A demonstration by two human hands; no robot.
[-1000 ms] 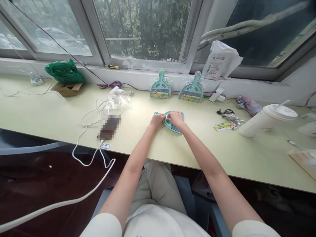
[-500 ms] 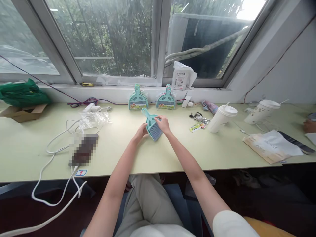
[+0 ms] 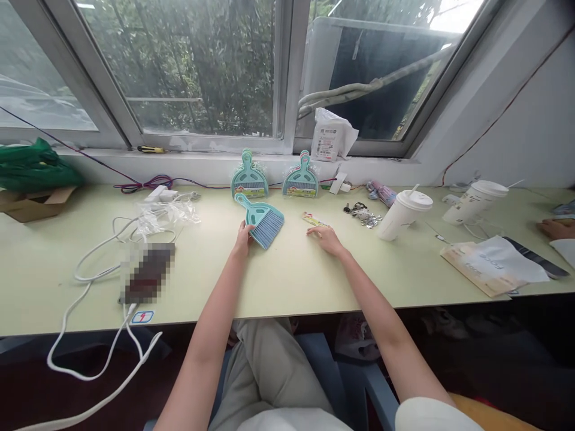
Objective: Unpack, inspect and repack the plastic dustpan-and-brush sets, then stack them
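A small turquoise dustpan with a grey-bristled brush nested in it (image 3: 266,225) is tilted just over the table, its handle pointing up and left. My left hand (image 3: 243,237) grips its left edge, with the fingers partly hidden behind it. To the right, my right hand (image 3: 329,240) is low over the table, its fingers closed at the near edge of a yellow printed label card (image 3: 311,218). The far part of the card shows beyond the fingertips. Two stacks of similar sets, the left stack (image 3: 250,178) and the right stack (image 3: 300,178), stand against the window ledge.
Right of my hand lie keys and small metal pieces (image 3: 367,216), then a white lidded cup (image 3: 404,215) with a straw. A paper bag (image 3: 492,266) lies farther right. White cables (image 3: 81,272) and a blurred dark device (image 3: 150,272) occupy the left. Another person's hand (image 3: 557,229) shows at the far right.
My right hand has left the dustpan set and moved right. The label card has shifted left from beside the keys to my right fingers. My left hand has moved the set slightly left.
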